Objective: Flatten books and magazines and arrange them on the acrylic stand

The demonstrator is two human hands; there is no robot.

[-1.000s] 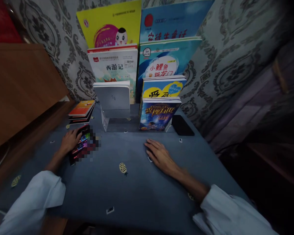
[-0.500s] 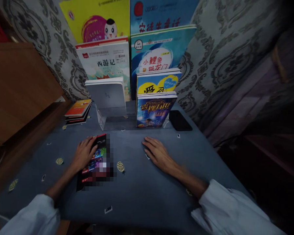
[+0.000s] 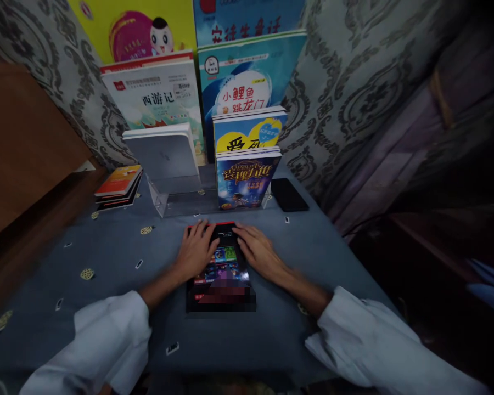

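Observation:
A thin black book [image 3: 221, 278] with colourful pictures and a red top edge lies flat on the table in front of me; part of its lower half is pixelated. My left hand [image 3: 196, 251] rests on the book's upper left side, fingers stretched out and apart. At the upper right edge of the book, my right hand [image 3: 260, 249] lies with its fingers extended, the fingertips touching the cover. Neither hand is wrapped around it. Just behind the book stands a clear acrylic book stand [image 3: 181, 204] holding several upright books.
In the stand are a dark blue book [image 3: 247, 181], a grey-covered book [image 3: 164, 156] and taller books behind. A stack of thin books [image 3: 118, 182] lies at the left. To the right is a black phone-like slab [image 3: 289, 195]. Patterned wallpaper [image 3: 366, 93] rises behind the table [image 3: 280, 340].
The black book has slid right under my left hand and now lies straighter, in front of the stand. My right hand now touches its right edge. The view has shifted slightly.

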